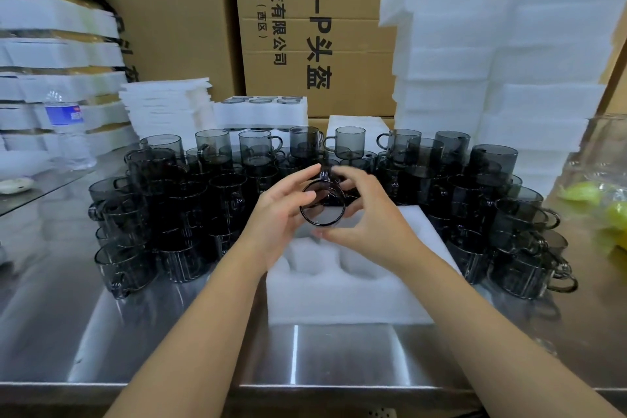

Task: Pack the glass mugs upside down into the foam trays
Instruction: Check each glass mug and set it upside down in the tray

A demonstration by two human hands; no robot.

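Note:
A smoky grey glass mug [322,205] is held in the air between both hands, tipped on its side so one round end faces me. My left hand [281,214] grips it from the left, fingers curled round its wall. My right hand [366,217] grips it from the right, thumb beneath. Under the mug lies a white foam tray [346,295] with round pockets; the pockets I can see hold nothing. Several more grey mugs [169,200] stand stacked on the left and also on the right [509,214].
A filled foam tray [261,114] stands at the back, behind the mugs. Tall stacks of foam trays [492,61] rise at the right; foam sheets [166,108] and a water bottle [66,129] sit at the left. Cardboard boxes [305,20] form the back wall. The steel table [169,343] edge is near me.

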